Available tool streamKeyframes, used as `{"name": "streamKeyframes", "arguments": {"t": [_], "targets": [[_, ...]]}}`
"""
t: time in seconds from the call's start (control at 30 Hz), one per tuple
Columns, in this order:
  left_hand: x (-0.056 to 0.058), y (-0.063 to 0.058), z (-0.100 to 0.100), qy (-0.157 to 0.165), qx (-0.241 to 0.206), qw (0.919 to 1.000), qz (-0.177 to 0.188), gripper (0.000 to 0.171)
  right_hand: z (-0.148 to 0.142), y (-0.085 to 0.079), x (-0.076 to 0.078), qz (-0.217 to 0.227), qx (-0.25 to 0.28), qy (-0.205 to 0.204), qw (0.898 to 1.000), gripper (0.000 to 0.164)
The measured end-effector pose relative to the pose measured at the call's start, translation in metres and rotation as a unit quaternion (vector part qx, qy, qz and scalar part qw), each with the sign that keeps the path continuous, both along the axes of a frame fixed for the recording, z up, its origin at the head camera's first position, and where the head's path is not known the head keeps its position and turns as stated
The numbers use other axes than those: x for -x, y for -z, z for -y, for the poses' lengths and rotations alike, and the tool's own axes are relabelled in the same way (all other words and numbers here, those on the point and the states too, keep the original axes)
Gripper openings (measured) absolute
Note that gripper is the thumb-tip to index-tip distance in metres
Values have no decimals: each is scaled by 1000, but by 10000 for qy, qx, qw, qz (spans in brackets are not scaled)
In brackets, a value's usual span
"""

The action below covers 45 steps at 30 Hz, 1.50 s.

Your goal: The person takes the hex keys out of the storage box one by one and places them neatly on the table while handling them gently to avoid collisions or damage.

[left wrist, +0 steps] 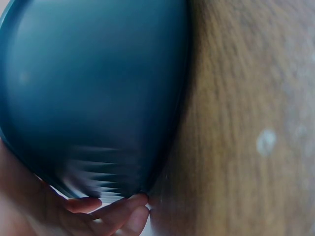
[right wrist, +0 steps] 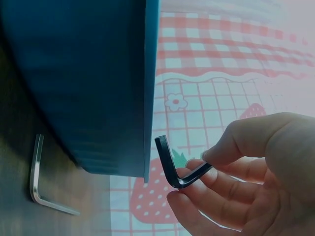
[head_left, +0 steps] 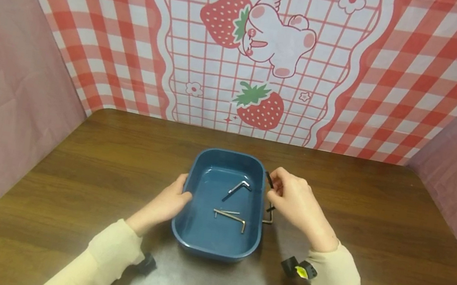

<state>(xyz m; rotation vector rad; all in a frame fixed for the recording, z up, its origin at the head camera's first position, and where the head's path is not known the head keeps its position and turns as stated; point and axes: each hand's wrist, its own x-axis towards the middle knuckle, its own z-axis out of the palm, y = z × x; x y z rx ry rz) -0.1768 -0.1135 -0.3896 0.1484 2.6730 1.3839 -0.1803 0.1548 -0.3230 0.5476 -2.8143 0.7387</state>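
Observation:
A deep blue plastic bin (head_left: 211, 239) stands on the table. My left hand (head_left: 164, 204) grips its left side, thumb at the rim and fingers along the outer wall; the left wrist view shows fingertips (left wrist: 130, 209) by the ridged part of the wall. Just outside the right rim, my right hand (head_left: 298, 203) pinches a black hex key (right wrist: 170, 164) between thumb and fingers, its short bent end pointing up. Inside the bin lie a dark, shiny hex key (head_left: 234, 191) and silver hex keys (head_left: 233, 217). Another silver hex key (right wrist: 34, 177) rests on the table beside the bin's right wall.
The brown wooden table (head_left: 114, 163) extends around the bin. Behind it hangs a red and white checked cloth (head_left: 204, 72) with strawberries, and pink curtains (head_left: 10, 53) flank both sides. Small black devices (head_left: 290, 265) sit at both wrists.

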Motion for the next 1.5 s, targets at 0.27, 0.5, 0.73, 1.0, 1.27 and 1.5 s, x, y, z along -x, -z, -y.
{"name": "streamKeyframes", "arguments": {"t": [0.27,0.5,0.73,1.0,1.27,1.5], "targets": [[-1,-2,0,-7,-8,10000,5,55,-4,-2,2,-81,-18,60,9999,15],[0,0,1,-23,-26,10000,4,55,-10,-2,3,-41,1,138,9999,16],[1,2,3,96,-12,9996,-246,55,-14,-3,5,51,11,214,9998,18],[0,-1,0,-24,-25,10000,22,55,-17,-1,9,243,-8,262,9994,18],[-1,-3,0,0,3,10000,6,54,-20,2,10,308,-2,318,9990,15],[-2,-5,-1,16,-38,10000,8,53,-22,3,11,390,-41,322,9987,13]]}}
